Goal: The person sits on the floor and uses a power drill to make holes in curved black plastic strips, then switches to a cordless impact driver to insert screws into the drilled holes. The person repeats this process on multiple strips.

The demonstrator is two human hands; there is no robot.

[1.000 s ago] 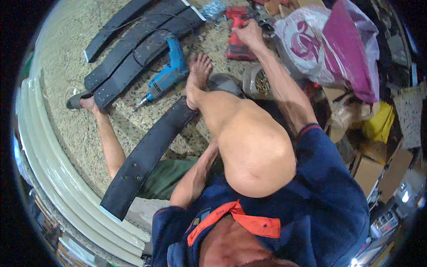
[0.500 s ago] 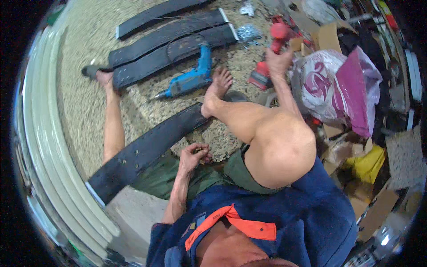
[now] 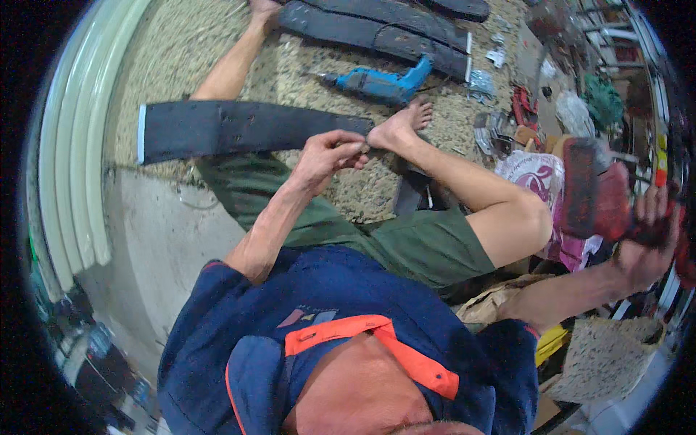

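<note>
My left hand (image 3: 326, 161) is closed in a pinch over the near edge of a long dark strip (image 3: 217, 129), close to its right end. A tiny thing may be between the fingertips; I cannot make it out. The strip lies across my left leg, and its right end meets my bare right foot (image 3: 397, 129). Off to the far right, my right hand (image 3: 647, 239) grips a red cordless drill (image 3: 598, 192), lifted and smeared by motion. Its battery end points left, while the front end is lost near the dark rim.
Beyond the strip lies a blue corded drill (image 3: 384, 83), with more dark strips (image 3: 362, 32) behind it. Pale ridged panels (image 3: 80, 145) run along the left. Bags (image 3: 533, 174), a red tool (image 3: 523, 107) and a speckled slab (image 3: 605, 355) crowd the right side.
My right hand has swung the red drill up and to the right, off the floor. My left hand has moved towards the strip's right end. The view has shifted, and my right knee is lower.
</note>
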